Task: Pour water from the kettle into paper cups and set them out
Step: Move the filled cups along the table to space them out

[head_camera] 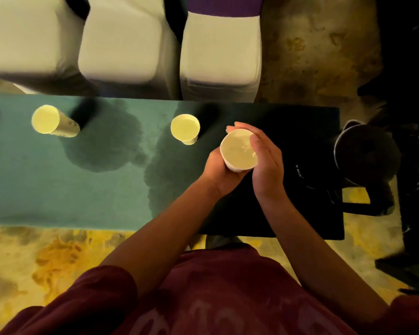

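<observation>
While both hands cradle it for steadiness, left hand [217,172] and right hand [267,163] hold one paper cup [238,151]; two cups [185,128] stand left on tabletop [34,177]; kettle [365,155] right.

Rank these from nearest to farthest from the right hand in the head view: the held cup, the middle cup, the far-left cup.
1. Held cup: in the right hand, with the left hand under it.
2. Middle cup: standing on the green table, just left of the hands.
3. Far-left cup: near the table's left end.
</observation>
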`<state>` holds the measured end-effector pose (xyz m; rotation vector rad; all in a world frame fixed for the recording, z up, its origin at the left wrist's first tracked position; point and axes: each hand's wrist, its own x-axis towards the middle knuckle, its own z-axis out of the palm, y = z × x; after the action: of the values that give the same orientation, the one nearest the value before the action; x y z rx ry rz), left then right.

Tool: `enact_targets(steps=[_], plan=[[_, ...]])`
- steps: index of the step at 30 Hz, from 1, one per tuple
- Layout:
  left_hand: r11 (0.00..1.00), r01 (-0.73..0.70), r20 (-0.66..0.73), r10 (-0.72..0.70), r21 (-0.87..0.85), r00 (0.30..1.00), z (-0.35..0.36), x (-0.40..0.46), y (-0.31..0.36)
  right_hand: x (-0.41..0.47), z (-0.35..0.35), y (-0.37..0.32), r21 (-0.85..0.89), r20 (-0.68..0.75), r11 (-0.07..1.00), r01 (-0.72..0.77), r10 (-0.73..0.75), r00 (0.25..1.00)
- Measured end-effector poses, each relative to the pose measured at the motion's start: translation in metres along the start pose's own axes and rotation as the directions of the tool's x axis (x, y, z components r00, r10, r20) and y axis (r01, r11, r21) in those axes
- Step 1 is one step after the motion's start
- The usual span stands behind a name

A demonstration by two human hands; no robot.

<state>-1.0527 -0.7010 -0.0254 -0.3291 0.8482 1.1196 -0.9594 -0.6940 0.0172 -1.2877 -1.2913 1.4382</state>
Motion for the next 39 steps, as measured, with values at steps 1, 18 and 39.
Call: enact_targets(steps=[1,18,39], plan=[[1.0,-0.019,0.006,0.019,-0.016,1.0,-0.005,-0.008,0.006,-0.003,0.011,-0.006,0.01,0.011,1.0,0.013,-0.013,1.0],[0.975,-0.22,-0.046,0.219,-0.025,0.975,-0.18,-0.167,0.162,-0.078,0.28,-0.012,0.168,0.111,0.985,0.027,-0.046,0.993],[0.922,-0.36,-0.101,0.349,-0.14,0.932,-0.348,-0.228,0.399,-0.071,0.575,0.007,0.106,0.226,0.993,0.049,-0.072,0.971]])
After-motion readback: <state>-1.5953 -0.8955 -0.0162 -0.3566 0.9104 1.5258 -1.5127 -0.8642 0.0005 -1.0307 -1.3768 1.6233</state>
